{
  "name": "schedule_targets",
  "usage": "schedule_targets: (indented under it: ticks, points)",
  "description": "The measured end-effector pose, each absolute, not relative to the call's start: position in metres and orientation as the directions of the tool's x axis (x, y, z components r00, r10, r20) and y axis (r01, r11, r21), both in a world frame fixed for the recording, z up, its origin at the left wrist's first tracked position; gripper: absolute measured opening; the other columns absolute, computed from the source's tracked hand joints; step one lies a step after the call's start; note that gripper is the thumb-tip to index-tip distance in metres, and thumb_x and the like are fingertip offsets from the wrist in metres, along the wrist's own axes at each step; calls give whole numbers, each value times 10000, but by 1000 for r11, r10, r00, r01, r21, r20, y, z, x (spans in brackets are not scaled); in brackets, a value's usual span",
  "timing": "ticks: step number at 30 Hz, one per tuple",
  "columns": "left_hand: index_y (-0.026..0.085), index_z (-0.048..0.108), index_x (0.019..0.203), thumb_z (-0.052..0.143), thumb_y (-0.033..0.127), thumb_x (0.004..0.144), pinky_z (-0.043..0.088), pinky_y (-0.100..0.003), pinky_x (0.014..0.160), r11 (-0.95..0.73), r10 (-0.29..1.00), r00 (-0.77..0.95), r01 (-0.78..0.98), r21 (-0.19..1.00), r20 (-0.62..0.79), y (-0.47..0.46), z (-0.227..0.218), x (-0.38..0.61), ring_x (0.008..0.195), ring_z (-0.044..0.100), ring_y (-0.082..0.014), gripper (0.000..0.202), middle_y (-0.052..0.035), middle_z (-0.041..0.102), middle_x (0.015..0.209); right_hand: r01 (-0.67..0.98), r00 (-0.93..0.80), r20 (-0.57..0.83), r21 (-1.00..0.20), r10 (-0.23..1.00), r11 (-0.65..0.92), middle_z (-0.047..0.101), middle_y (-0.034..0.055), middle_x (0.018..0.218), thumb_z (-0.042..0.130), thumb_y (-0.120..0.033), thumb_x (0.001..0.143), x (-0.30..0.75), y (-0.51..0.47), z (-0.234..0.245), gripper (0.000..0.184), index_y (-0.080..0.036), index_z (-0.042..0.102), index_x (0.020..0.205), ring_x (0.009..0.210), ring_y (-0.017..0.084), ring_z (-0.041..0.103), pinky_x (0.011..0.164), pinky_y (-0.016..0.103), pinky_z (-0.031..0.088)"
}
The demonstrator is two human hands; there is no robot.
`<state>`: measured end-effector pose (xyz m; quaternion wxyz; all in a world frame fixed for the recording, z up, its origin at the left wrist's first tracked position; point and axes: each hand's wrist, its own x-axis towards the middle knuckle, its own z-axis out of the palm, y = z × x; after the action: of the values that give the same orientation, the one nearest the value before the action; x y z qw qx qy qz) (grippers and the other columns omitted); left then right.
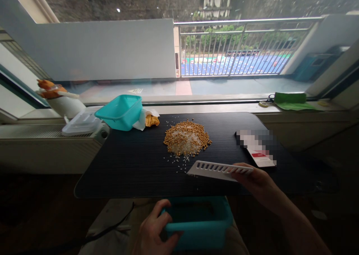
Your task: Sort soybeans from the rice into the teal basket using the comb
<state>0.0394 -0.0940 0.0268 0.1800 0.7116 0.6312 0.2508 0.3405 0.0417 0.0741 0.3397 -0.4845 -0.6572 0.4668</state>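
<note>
at the near edge of the black table (126, 165) your right hand (256, 182) pinches the white slotted blade (218, 169), bare top to its left, your left hand (153, 232) clasps the teal bin (202, 223) below, bean pile (186, 138) mid-table.

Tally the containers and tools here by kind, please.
Teal bins: 2 (far bin; near bin in the left hand)
White slotted board: 1, in the right hand
Clear lidded box: 1
Total: 4

The right hand (256, 182) grips a white slotted scraper (220, 170), its free end just beside the bean-and-rice pile (186, 138). The left hand (153, 230) clasps a teal tub (199, 222) below the table edge.
</note>
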Motion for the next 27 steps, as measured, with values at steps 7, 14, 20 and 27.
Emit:
schedule_targets:
  ticks: [7,14,20,27]
  points:
    - [223,553,683,690,167,734,536,-214,678,-145,988,85,796,588,129,-92,28,38,757,710,-149,157,-35,651,1120,399,-407,-146,-917,902,32,745,36,860,617,-373,875,351,11,89,204,-221,733,948,777,206,676,690,271,542]
    - [230,574,672,675,121,682,561,-218,675,-95,992,34,816,571,118,-97,27,32,798,731,-172,149,-31,661,1179,403,-263,63,-900,963,168,749,46,865,625,-398,851,320,43,84,249,-202,721,971,768,218,674,667,285,534]
    - [232,602,702,680,138,698,569,-242,707,-78,990,-1,835,544,143,-104,25,22,828,733,-186,123,-39,659,1174,399,-268,88,-897,959,193,740,34,846,608,-412,862,291,65,68,267,-188,716,960,768,210,674,705,296,533]
    - [230,605,683,682,120,701,566,-239,724,-21,997,-26,830,558,77,-103,25,20,872,732,-186,136,-30,647,1214,385,-361,73,-896,930,220,745,38,865,609,-381,867,302,56,71,240,-196,723,969,770,201,667,693,280,526]
